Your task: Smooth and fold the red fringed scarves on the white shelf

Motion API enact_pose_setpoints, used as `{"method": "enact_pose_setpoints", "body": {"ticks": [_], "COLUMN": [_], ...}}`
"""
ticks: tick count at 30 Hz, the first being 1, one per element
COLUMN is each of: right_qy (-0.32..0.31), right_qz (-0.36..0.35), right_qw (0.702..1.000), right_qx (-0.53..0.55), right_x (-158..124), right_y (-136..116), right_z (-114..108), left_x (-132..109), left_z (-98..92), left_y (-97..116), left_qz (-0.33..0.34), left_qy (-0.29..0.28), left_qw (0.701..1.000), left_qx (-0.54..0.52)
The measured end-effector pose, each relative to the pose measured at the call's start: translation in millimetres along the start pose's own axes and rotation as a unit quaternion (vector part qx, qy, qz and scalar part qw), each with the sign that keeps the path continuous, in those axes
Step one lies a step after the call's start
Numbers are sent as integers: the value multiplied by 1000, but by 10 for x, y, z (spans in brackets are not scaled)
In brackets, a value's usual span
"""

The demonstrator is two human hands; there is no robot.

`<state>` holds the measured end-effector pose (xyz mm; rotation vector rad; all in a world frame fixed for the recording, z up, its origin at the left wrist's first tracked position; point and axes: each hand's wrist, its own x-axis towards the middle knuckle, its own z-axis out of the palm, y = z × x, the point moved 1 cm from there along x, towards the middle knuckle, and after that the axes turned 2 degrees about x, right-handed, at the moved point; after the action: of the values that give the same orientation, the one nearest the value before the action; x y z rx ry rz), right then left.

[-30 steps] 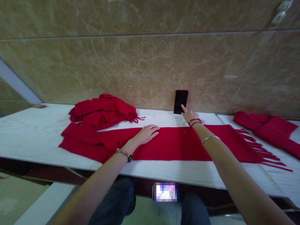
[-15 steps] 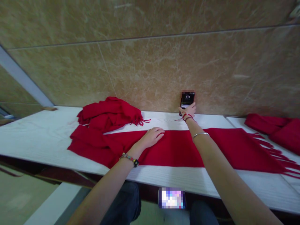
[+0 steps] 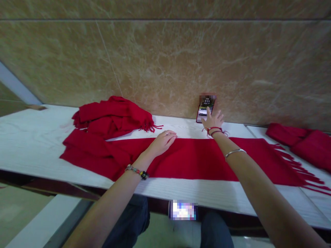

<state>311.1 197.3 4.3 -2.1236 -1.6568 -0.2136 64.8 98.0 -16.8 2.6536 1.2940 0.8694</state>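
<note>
A red scarf (image 3: 196, 158) lies along the white table, flat toward the right with its fringe spread, bunched at its left part. My left hand (image 3: 163, 142) rests on the scarf's far edge, fingers stretched out and lying together. My right hand (image 3: 214, 120) has its fingers spread in front of a phone (image 3: 206, 108), which leans upright against the wall with its screen lit. One fingertip overlaps the screen; whether it touches the glass I cannot tell. The phone is not gripped.
A tan marble-patterned wall (image 3: 160, 65) runs along the back of the white table (image 3: 31, 137). Another folded red cloth (image 3: 307, 141) lies at the right end. Below the table's front edge, a blurred-out bright screen (image 3: 183, 210) shows between my knees.
My right hand has let go of the phone and spread its fingers, drawing a little to the right. The phone still leans on the wall. The view has shifted slightly.
</note>
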Motion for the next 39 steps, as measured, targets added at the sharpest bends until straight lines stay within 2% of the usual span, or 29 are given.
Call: {"method": "enact_pose_setpoints", "body": {"ticks": [3, 6, 8, 11, 13, 16, 20, 23, 27, 31, 35, 39], "right_qy": [-15, 17, 26, -35, -88, -129, -164, -202, -224, -224, -220, -201], "right_qz": [17, 13, -12, -72, -124, -201, -318, -369, -386, -383, -379, -373], "right_qw": [1000, 999, 997, 993, 985, 968, 932, 907, 895, 896, 899, 905], "right_qx": [3, 40, 65, 83, 83, 76, 56, 28, 13, 14, 21, 24], "right_x": [154, 248, 201, -56, -317, -733, -1149, -1286, -1291, -1266, -1293, -1335], "right_y": [-45, -47, -2, 63, 60, -23, -152, -178, -164, -157, -157, -160], "right_z": [-158, -357, -431, -393, -309, -199, -162, -173, -178, -168, -172, -195], "left_x": [-14, -29, -31, -29, -40, -94, -212, -284, -310, -290, -301, -348], "left_z": [11, 26, 39, 46, 27, -47, -158, -191, -200, -262, -345, -337], "left_y": [23, 17, 4, -9, -7, 7, 18, 28, 49, 42, 17, 1], "left_qz": [10, 10, 6, 6, 2, -15, -84, -131, -157, -154, -173, -186], "left_qy": [-31, -60, -71, -99, -131, -190, -262, -303, -334, -347, -378, -354], "left_qw": [999, 998, 997, 994, 990, 980, 958, 939, 924, 920, 902, 906], "left_qx": [11, 25, 32, 46, 56, 62, 85, 94, 98, 101, 121, 139]}}
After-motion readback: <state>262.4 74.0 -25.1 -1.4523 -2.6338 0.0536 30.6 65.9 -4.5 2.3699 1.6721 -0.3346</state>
